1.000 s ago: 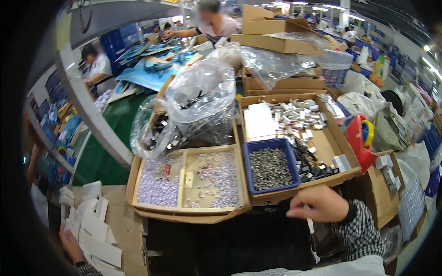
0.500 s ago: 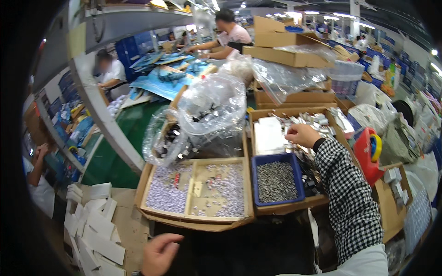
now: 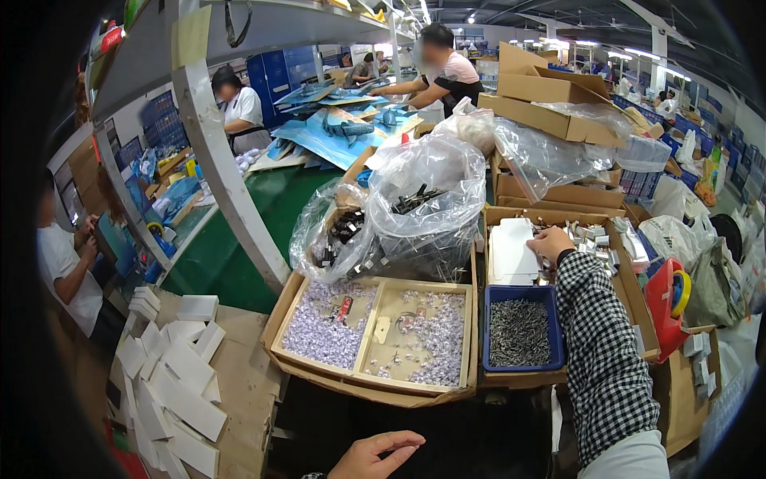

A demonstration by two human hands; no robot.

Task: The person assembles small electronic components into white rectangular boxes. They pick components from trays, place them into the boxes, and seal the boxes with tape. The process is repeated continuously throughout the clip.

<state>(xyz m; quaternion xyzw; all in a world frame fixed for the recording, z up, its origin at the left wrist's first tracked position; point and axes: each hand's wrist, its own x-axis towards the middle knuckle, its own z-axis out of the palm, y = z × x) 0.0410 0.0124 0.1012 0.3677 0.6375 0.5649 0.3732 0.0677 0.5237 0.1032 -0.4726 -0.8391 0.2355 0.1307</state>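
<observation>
My right hand (image 3: 550, 243), in a checked sleeve, reaches into a cardboard box. Its fingers are bent together at the right edge of a stack of white cards (image 3: 511, 247), among small metal and white parts (image 3: 594, 239). Whatever its fingertips pinch is hidden. Below the cards, in the same box, sits a blue tray (image 3: 485, 335) full of small dark screw-like pieces (image 3: 519, 331). Near the lower edge my left hand (image 3: 375, 457) is held in the air with fingers stretched out and nothing in it. Ahead of it lies a two-part wooden tray (image 3: 363, 345) of tiny pale purple-white pieces (image 3: 319, 331).
Clear plastic bags (image 3: 431, 180) with black parts stand behind the wooden tray. White boxes (image 3: 185, 371) pile up at left beside a metal post (image 3: 219, 160). A red and yellow tape dispenser (image 3: 669, 299) is at right. Co-workers (image 3: 447, 72) work farther back.
The view has shifted, so the boxes appear farther right and lower. My right hand has moved to the white cards' edge. My left hand has moved right, fingers now straighter.
</observation>
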